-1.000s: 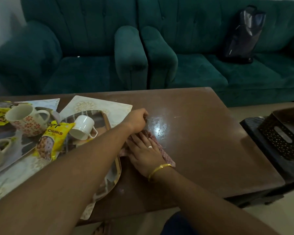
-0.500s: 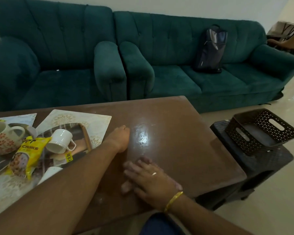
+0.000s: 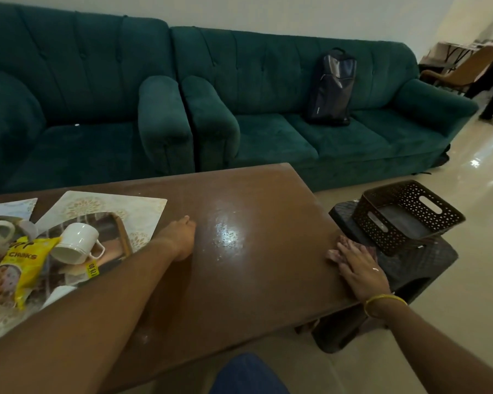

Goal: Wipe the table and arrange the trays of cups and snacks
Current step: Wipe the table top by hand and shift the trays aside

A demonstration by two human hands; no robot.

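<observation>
My right hand [image 3: 359,268] lies flat with fingers straight, pressing a pinkish patterned cloth [image 3: 334,255] onto the smooth brown worktop [image 3: 254,294] at its right edge, right of centre in the frame. My left hand [image 3: 182,237] rests on the glossy wood at the centre; I cannot tell how its fingers lie. At lower left, a white cup [image 3: 74,242] lies tipped on a shiny tray [image 3: 120,237], beside a crinkled yellow snack packet [image 3: 15,274]. A perforated dark basket [image 3: 407,214] sits on a woven-look stool [image 3: 433,265] at the right. Half a second ago the right hand and cloth were close to the left hand; they have swept across to the edge.
</observation>
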